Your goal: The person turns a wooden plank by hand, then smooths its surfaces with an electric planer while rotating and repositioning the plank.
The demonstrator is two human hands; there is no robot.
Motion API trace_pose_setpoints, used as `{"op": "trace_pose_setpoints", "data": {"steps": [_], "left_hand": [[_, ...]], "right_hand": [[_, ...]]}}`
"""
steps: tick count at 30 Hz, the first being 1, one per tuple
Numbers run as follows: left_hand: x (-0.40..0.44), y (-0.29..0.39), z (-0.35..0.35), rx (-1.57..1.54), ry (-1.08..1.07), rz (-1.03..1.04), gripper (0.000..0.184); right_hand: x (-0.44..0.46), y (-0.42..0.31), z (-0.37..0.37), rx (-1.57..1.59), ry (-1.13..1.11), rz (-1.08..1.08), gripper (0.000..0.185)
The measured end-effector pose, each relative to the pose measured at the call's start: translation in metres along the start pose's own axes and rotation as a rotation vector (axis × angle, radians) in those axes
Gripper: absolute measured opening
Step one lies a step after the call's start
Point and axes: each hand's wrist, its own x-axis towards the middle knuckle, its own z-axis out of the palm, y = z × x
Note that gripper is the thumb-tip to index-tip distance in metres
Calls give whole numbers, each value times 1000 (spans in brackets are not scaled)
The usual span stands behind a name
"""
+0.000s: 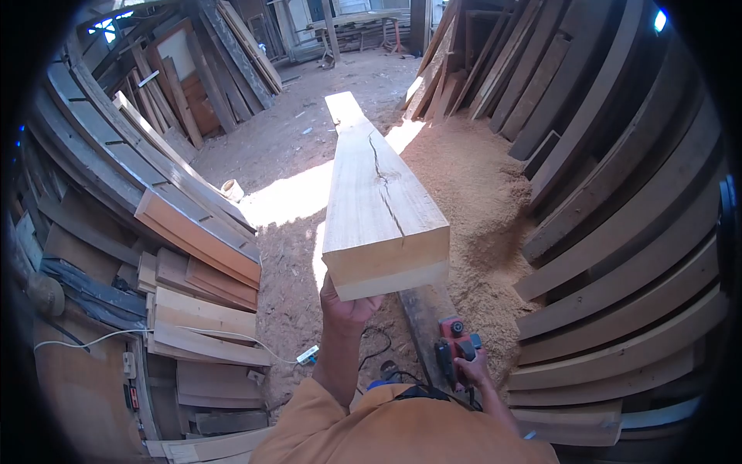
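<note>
Orange-brown shirt cloth [394, 429] is filling the bottom of the view, nearest the camera. On the left, boards [205, 309] are lying in stacks and leaning along the side of the workshop, with a white cord [232, 336] running across to a power strip [308, 355]. Dusty floor [290, 155] is stretching up the middle, sunlight [286, 197] falling across it, and a desk [363, 17] is standing at the far end. Loose sawdust [483, 174] is covering the ground to the right, beside planks [618, 340] leaning in a long row.

The left hand [352, 306] is cupping the near end of a thick, pale beam [379, 197] from below. That beam is occupying the centre, its long axis running away from the person and slightly leftward; its squared end is facing the person, and a dark crack [380, 180] is following its length. Whether its far end is touching the floor, I cannot tell. Further right, the right hand [473, 365] is closing around the handle of a red-and-black planer [454, 336], which is sitting on a dark board [422, 325].
</note>
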Motion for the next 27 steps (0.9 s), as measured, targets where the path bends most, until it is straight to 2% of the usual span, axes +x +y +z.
{"op": "trace_pose_setpoints", "data": {"steps": [4, 8, 9, 12, 15, 18, 19, 22, 23, 24, 26, 27], "left_hand": [[-23, -15, 1, 235, 3, 51, 48], [-59, -29, -17, 401, 212, 87, 45], [-55, -40, 0, 335, 201, 84, 42], [-73, -39, -26, 378, 293, 56, 42], [-85, -46, -45, 408, 271, -65, 49], [-109, -67, -48, 614, 467, -124, 62], [-120, -71, -64, 538, 539, -174, 68], [-143, -103, -113, 605, 927, -293, 66], [-188, -102, -202, 750, 884, -340, 75], [-208, -104, -245, 774, 880, -330, 74], [-231, -111, -292, 817, 870, -310, 73], [-232, -109, -301, 903, 849, -326, 72]], "right_hand": [[-4, -5, 2, 26, -6, 29, 34], [3, 16, 3, -1, -39, -30, 35], [-2, 6, 1, -22, -38, 12, 37], [-1, 13, 1, 21, -55, 56, 39], [-11, -28, -6, 33, -115, 247, 41], [-1, -2, -5, 7, -77, -37, 41], [-5, -7, -5, 26, -55, 2, 39], [-18, -21, -17, 39, -33, 100, 39], [-21, -26, -21, 45, -25, 111, 41], [-25, -30, -25, 50, -17, 121, 42], [-37, -59, -39, -11, -21, 222, 47], [-38, -60, -43, -25, 0, 187, 47]]}}
